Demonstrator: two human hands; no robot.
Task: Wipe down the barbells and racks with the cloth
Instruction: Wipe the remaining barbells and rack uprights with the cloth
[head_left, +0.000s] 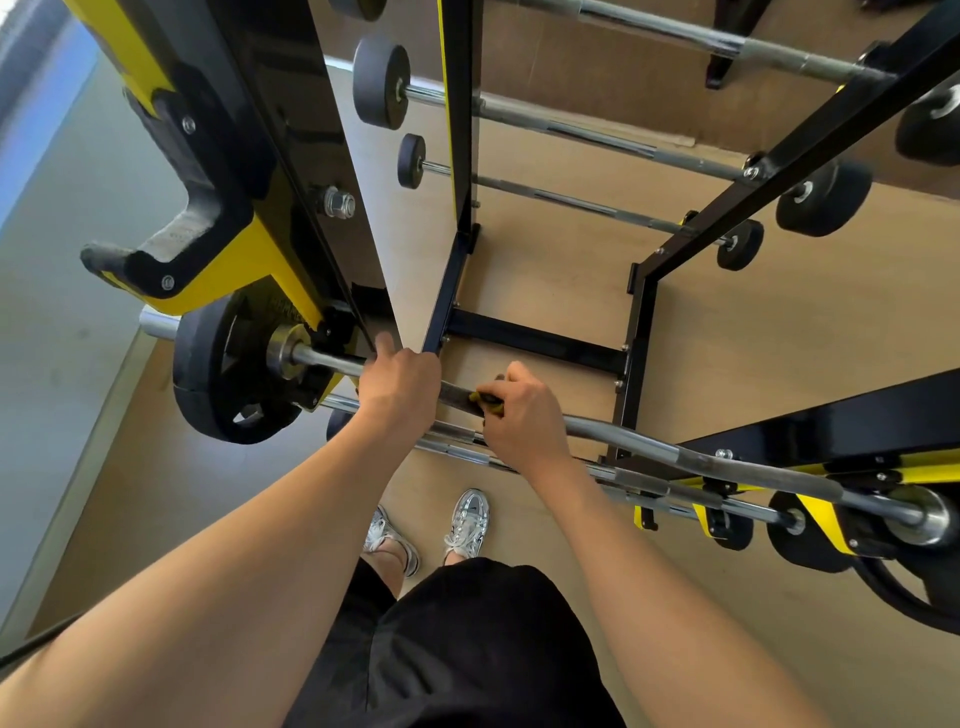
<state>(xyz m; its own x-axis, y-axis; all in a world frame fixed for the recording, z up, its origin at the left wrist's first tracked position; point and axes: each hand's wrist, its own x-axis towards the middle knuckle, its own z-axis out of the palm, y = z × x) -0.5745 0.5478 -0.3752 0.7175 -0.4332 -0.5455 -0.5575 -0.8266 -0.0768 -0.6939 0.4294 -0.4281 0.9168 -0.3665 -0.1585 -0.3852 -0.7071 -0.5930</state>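
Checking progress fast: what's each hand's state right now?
Left hand: closed round the curl bar.
Right hand: closed on the yellow cloth, against the bar.

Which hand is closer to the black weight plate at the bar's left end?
Left. The left hand grips the bar beside the weight plate; the right hand, pinching the cloth, sits farther along.

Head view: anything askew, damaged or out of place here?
Nothing stands out. The left hand grips the curl bar, the right hand holds the cloth on it, and the stored barbells sit in their rack.
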